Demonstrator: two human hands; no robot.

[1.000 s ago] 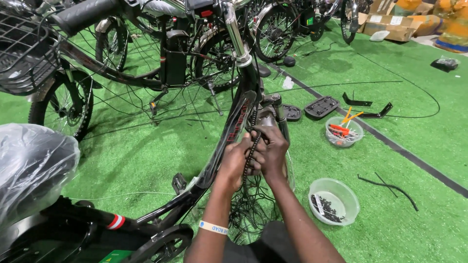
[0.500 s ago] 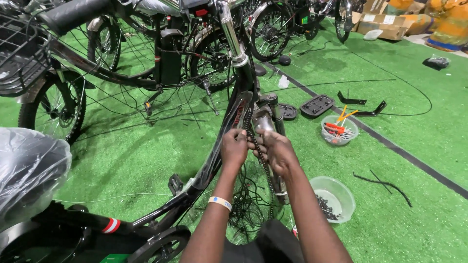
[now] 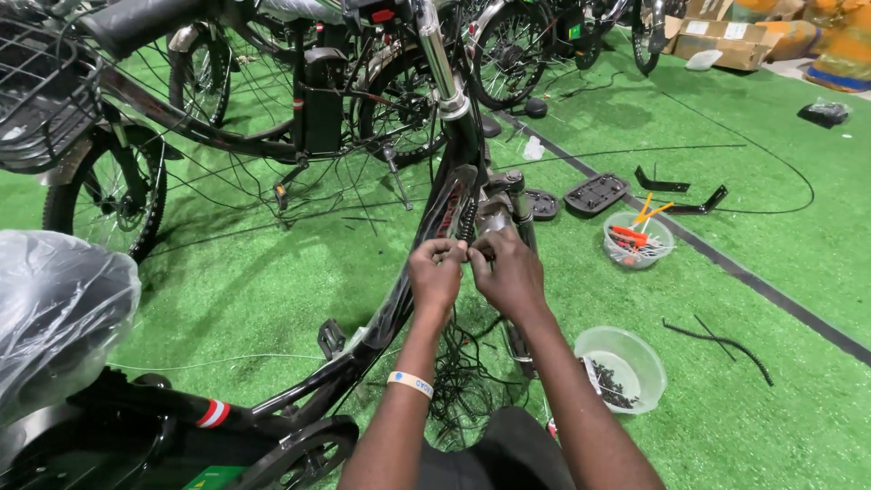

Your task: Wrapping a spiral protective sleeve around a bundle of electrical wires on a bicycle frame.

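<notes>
Beside the bicycle frame [image 3: 449, 204], black cables [image 3: 469, 218] are pinched by the left hand [image 3: 436, 275] and right hand [image 3: 508, 272]; a slip could drop them into the spokes.

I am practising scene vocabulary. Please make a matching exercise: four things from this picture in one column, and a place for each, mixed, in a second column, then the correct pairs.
Things:
1. wristband
2. bowl of small dark parts
3. wire basket
4. cardboard box

Places:
a. top left corner
b. on the left forearm
c. far top right, on the green turf
d. beside the right forearm, on the turf

Pairs: 1-b, 2-d, 3-a, 4-c
</notes>
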